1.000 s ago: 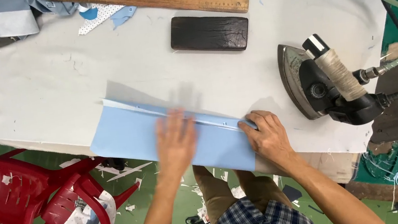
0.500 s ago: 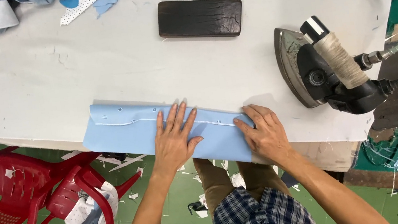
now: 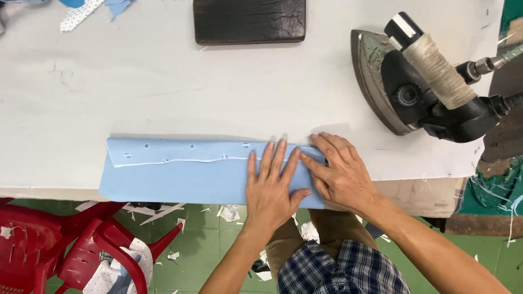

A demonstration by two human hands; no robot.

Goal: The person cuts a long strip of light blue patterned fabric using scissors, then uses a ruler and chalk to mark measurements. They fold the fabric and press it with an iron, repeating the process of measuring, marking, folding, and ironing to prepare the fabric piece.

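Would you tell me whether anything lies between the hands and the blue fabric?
Nothing visible does: the left hand and right hand lie flat, directly on the blue fabric at its right end.

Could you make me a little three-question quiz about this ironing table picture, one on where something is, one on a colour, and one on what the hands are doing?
1. Where does the iron sit?
A. On the table's right side
B. On the red chair
C. On the blue fabric

2. What colour is the folded fabric under the hands?
A. Dark green
B. Light blue
C. Orange

3. What are the left hand and right hand doing?
A. Gripping the iron's handle
B. Lifting the dark block
C. Pressing flat on the fabric's right end

Answers:
1. A, the iron rests on the white table to the right, clear of the fabric.
2. B, the strip at the table's near edge is pale blue with small marks.
3. C, both palms lie open, side by side, on the fabric; the dark block lies untouched at the far side.
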